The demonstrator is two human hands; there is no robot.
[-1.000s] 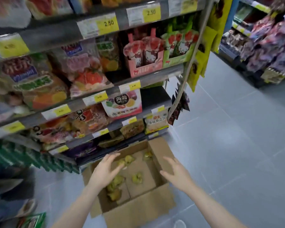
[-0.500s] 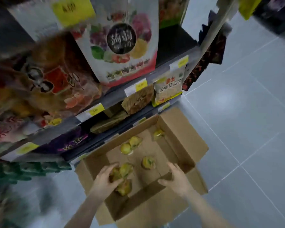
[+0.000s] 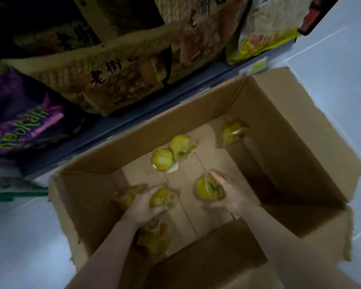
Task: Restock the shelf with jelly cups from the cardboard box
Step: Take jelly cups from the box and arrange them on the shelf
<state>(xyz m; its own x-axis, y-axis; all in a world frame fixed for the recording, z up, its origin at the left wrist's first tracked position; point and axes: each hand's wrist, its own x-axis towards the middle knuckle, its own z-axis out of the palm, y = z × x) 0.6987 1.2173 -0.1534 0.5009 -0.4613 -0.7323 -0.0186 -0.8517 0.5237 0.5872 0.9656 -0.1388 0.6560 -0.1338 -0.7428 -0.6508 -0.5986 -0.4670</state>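
Head view: pick-up step. Left hand (image 3: pixel 143 207) curling around jelly cup (image 3: pixel 163 198), right hand (image 3: pixel 230 195) gripping second cup (image 3: pixel 209 189), both sitting inside cardboard box (image 3: pixel 290 130). Next, likely: lifting both onto shelf (image 3: pixel 154 113) above.

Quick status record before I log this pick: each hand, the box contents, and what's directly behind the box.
left hand: grips a yellow jelly cup on the box floor
right hand: grips another jelly cup
cardboard box: open, flaps out, on the floor
loose cups: a touching pair mid-box, one in the far right corner, more partly hidden under the left hand
behind box: bottom shelf edge with snack bags
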